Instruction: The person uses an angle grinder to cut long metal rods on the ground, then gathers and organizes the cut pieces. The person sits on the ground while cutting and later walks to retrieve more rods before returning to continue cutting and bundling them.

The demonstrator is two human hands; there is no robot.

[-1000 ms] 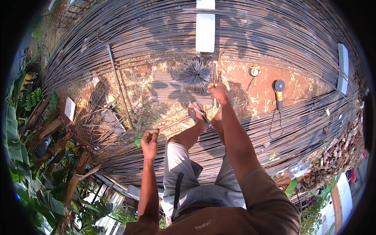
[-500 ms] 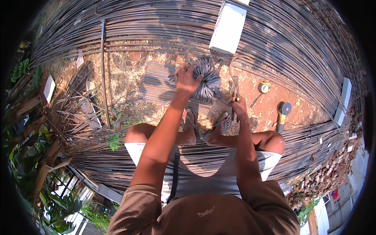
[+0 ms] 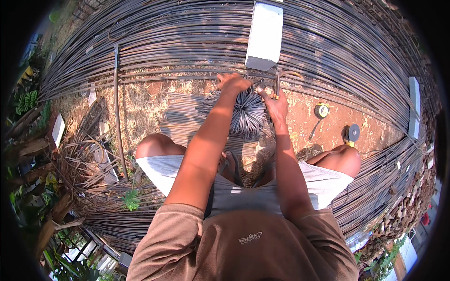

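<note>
A thick round bundle of short grey metal rods (image 3: 247, 114) stands on the ground between my feet, its rod ends fanned toward me. My left hand (image 3: 233, 83) is at the bundle's far left edge, fingers bent together; what they hold, if anything, is hidden. At the far right edge is my right hand (image 3: 276, 104), thumb and forefinger reaching to the rods. The same hand keeps a pair of pincers (image 3: 277, 80), jaws pointing away from me. Flat beside the bundle lies a layer of cut rods (image 3: 180, 112).
Long steel bars (image 3: 187, 42) stretch across the far side, with a white block (image 3: 265, 37) on them. To the right lie a tape measure (image 3: 322, 110) and an angle grinder (image 3: 351, 133). A long-handled bar (image 3: 116, 103) lies left, near tangled scrap rods (image 3: 93, 154).
I have leaned forward. My right hand has moved away from me and up to the bundle with the pincers. My left hand has gone from the bundle's left side to its far edge.
</note>
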